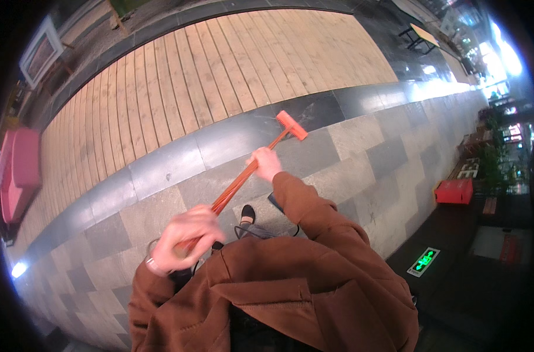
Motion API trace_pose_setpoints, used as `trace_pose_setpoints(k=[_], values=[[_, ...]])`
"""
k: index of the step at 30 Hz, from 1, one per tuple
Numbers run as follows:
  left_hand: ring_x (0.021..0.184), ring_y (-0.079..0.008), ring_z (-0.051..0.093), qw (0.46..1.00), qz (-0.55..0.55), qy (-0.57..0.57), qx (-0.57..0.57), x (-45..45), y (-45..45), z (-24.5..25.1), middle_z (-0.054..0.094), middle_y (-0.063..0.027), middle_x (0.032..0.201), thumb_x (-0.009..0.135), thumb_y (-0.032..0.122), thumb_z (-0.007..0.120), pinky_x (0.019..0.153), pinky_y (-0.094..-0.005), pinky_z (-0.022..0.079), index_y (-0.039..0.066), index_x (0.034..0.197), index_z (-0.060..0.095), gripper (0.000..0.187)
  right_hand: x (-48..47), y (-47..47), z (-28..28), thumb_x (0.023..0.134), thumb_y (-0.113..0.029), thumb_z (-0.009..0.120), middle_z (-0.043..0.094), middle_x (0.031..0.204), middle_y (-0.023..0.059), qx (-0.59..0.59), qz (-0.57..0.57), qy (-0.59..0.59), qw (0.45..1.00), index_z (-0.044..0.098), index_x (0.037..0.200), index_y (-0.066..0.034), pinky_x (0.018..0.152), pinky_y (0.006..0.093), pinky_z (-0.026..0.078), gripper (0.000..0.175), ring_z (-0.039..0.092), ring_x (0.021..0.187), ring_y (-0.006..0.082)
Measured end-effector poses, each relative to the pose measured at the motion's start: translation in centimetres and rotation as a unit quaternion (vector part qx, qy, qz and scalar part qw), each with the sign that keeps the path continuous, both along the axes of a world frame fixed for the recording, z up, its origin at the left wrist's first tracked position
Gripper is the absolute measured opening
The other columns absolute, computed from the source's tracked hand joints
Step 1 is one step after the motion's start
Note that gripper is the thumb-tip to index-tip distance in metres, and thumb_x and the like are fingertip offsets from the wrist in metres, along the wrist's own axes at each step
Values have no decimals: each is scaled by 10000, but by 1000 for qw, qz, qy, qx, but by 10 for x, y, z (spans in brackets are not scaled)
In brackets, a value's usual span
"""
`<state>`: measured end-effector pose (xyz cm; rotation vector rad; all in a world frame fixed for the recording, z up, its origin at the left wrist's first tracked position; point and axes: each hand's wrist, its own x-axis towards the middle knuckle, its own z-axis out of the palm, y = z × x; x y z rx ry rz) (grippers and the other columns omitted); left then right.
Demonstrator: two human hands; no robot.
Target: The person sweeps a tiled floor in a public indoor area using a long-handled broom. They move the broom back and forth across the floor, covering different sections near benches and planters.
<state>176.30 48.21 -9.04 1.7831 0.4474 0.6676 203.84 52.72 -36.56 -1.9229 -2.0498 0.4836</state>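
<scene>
Both hands grip a long-handled broom or floor brush. Its reddish-brown handle [237,187] slants up and away to the right, ending in an orange-red head [292,125] with short bristles or teeth along one side. My left hand [188,237], slightly blurred, wraps the near end of the handle close to my body. Farther along, nearer the head, my right hand [265,163] is closed around it. The head appears over the edge between the dark stone border [236,140] and the grey paving [308,152]; whether it touches the ground is unclear.
Wooden decking [214,66] lies beyond the border. A pink seat [22,174] stands at far left, a framed board [41,52] behind it. On the right are a red box [454,192], a lit green exit sign [423,262] and plants [495,154]. My shoe [248,213] is below the handle.
</scene>
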Motion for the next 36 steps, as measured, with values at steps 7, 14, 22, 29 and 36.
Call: trace_pose_setpoints(k=[7, 14, 22, 29, 36], values=[[481, -241, 519, 989, -79, -121, 22, -50, -4, 96, 556, -94, 574, 744, -59, 608, 519, -350, 464, -19, 724, 659, 68, -88, -41, 57, 755, -142, 667, 680, 825, 116, -35, 163, 186, 968, 749, 878, -184, 714, 462, 516, 154, 648, 833, 349], [426, -214, 473, 957, -178, -229, 1, 12, 19, 76, 518, -82, 557, 907, 191, 627, 418, -339, 364, -58, 831, 614, 261, -26, -61, 69, 797, -193, 662, 621, 685, 150, -67, 70, 173, 980, 622, 717, -87, 618, 505, 437, 138, 616, 736, 412], [511, -242, 550, 990, -64, -124, 0, 57, 12, 53, 573, -97, 594, 780, -32, 609, 532, -353, 469, -23, 716, 644, 73, 33, -64, 32, 772, -169, 676, 625, 723, 167, -4, -99, 165, 981, 629, 721, -67, 635, 510, 451, 123, 621, 768, 409], [482, -229, 540, 950, -117, -279, 73, 19, 43, 92, 565, -105, 579, 840, 105, 643, 526, -359, 488, -26, 829, 634, 132, -51, -45, 71, 707, -161, 689, 651, 767, 174, -23, -9, 222, 975, 635, 737, -65, 692, 510, 485, 114, 639, 804, 405], [454, -213, 535, 981, -95, -167, 13, 7, 64, 63, 568, -80, 556, 801, 74, 663, 451, -318, 426, 14, 674, 608, 151, -35, -84, 71, 735, -188, 667, 676, 835, 141, -55, -93, 147, 983, 646, 787, -88, 744, 505, 506, 115, 657, 854, 376]])
